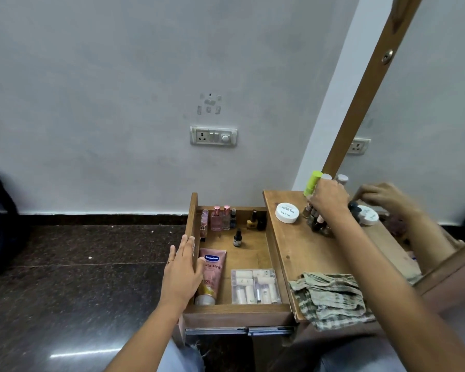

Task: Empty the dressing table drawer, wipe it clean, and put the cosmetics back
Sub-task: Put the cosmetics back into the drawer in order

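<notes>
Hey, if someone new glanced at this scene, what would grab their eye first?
Probably the open wooden drawer in the middle, with a pink Vaseline tube lying at its left side beside the left hand. Next, the right hand among small bottles on the dressing table top, a lime green tube just behind it. A crumpled checked cloth lies at the table's near edge.

Person, head view: two bare forearms, light trousers at the lower edge of view.

Left hand (181, 272): narrow ring (170, 262) on one finger, gold-toned band with a small reddish spot; which finger cannot be told for certain. Right hand (329, 200): no ring or band visible on the side shown. Both arms unsleeved to the frame edge; no watch or bracelet at either wrist. Trousers (184, 358): pale blue-grey fabric, looks like denim, with a frayed, torn edge of loose white threads over the left leg.
</notes>
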Demonstrator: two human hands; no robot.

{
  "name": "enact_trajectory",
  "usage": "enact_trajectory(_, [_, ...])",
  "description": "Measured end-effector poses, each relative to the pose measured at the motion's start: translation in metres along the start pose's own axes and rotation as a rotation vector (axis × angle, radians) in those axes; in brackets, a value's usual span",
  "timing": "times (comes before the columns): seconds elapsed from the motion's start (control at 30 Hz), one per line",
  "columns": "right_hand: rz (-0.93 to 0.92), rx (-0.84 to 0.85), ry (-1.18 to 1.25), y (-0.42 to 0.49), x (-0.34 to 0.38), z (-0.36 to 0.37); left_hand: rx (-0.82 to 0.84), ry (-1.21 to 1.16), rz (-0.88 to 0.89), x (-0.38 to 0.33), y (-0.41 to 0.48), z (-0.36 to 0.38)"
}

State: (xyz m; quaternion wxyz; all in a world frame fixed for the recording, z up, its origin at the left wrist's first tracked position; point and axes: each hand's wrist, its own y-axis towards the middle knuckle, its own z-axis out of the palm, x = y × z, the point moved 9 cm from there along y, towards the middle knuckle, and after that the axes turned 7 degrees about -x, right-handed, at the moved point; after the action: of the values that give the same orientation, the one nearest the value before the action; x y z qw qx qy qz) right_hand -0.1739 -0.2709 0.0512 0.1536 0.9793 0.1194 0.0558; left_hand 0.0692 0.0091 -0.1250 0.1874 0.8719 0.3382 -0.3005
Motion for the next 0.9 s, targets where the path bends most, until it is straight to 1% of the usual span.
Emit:
enact_trajectory(0.1, [-0.001,0.085,-0.070,-0.006,-0.006,0.012,0.000,0.007,0.004,0.000,-0.001,0.000])
enact_trajectory(0.2, [0.008,0.110,-0.134,-0.010,-0.005,0.016,-0.001,0.011,-0.003,0.000,-0.001,-0.001])
enact_trajectory(0.3, [-0.005,0.095,-0.200,-0.011,-0.001,0.016,0.004,0.017,-0.010,0.001,-0.001,0.000])
enact_trajectory(0.5, [-0.018,0.085,-0.223,-0.010,0.004,0.013,0.004,0.024,-0.015,0.002,0.000,0.001])
enact_trajectory(0.57, [-0.030,0.056,-0.222,-0.010,0.007,0.001,0.003,0.021,-0.013,0.002,0.000,0.001])
enact_trajectory(0.67, [-0.087,-0.094,-0.147,-0.010,0.021,-0.041,0.001,0.021,-0.013,0.002,0.000,0.002])
enact_trajectory(0.77, [-0.207,-0.242,0.068,-0.021,0.051,-0.081,-0.001,0.002,-0.013,0.002,-0.001,0.001])
enact_trajectory(0.83, [-0.291,-0.218,0.143,-0.031,0.080,-0.079,-0.005,-0.007,-0.009,0.001,-0.002,0.001])
enact_trajectory(0.9, [-0.356,-0.104,0.128,-0.045,0.112,-0.049,-0.008,0.003,-0.006,0.000,-0.002,0.000])
